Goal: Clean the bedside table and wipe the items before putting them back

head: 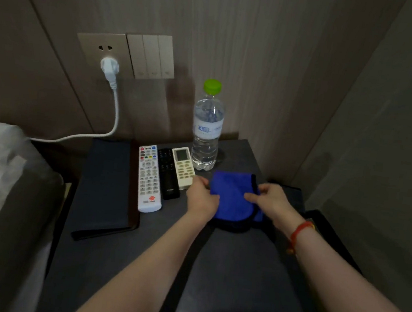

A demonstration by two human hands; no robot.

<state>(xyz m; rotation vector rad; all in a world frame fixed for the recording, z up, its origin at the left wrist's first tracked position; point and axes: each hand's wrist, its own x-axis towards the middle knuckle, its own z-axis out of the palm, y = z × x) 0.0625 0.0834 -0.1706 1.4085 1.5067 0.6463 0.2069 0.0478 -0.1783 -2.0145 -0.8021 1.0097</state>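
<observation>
Both hands hold a blue cloth [233, 197] near the worktop's [237, 275] far right edge: the left hand [201, 196] grips its left side, the right hand [269, 199] pinches its right. Toward the far edge stand a water bottle [207, 127], three remotes [164, 176] and, leftmost, a dark folder [105, 185].

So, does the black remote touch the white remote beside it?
Apart. In the head view a thin dark strip of table shows between the black remote and the white remote.
</observation>
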